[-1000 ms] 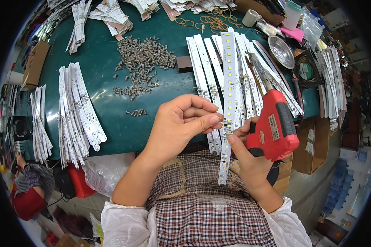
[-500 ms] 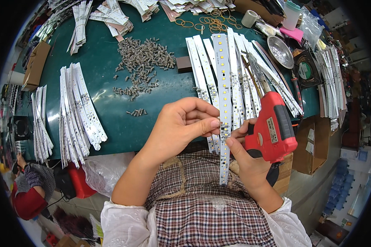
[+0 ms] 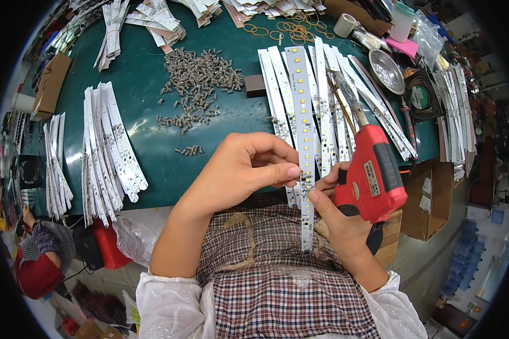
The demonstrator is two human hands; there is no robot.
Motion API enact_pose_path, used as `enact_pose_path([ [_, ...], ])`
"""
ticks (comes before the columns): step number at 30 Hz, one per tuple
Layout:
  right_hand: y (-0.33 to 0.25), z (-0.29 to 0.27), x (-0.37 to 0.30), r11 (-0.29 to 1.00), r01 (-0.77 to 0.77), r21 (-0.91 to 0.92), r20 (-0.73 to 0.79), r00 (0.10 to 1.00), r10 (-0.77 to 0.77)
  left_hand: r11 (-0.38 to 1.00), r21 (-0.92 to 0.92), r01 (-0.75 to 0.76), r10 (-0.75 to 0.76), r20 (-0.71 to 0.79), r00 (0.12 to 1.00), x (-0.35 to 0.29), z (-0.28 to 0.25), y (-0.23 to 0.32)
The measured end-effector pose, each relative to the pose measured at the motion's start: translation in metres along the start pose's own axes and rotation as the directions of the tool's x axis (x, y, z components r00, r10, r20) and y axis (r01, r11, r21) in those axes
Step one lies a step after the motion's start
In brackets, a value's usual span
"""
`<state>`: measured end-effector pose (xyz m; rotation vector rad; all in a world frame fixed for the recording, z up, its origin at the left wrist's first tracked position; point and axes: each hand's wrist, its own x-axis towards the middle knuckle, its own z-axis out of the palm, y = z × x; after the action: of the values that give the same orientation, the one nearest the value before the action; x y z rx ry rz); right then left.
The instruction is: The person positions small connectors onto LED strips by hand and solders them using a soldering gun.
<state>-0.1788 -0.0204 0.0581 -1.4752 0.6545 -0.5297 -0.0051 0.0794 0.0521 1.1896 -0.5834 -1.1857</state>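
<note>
Left hand (image 3: 240,172) pinches LED strip (image 3: 305,147) steady; right hand (image 3: 336,217) grips red soldering gun (image 3: 370,175) beside pinch, thumb bracing strip.

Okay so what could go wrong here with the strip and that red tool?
The long LED strip is pinched only near its lower part by the left hand, so it could flex or slip. The right hand holds the red soldering gun with its tip close to the fingers; a burn seems possible.
</note>
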Motion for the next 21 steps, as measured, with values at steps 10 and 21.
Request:
enact_pose_path([
  [10, 0.0, 0.003, -0.002, 0.987, 0.086, -0.132, 0.038, 0.996, -0.081, 0.991, 0.118, -0.06, 0.078, -0.156, 0.985, -0.003, 0.015, -0.016],
  [21, 0.003, 0.004, -0.006, 0.969, 0.098, -0.227, 0.12, 0.99, -0.073, 0.983, 0.177, -0.05, 0.08, -0.166, 0.983, 0.0, 0.014, -0.026],
])
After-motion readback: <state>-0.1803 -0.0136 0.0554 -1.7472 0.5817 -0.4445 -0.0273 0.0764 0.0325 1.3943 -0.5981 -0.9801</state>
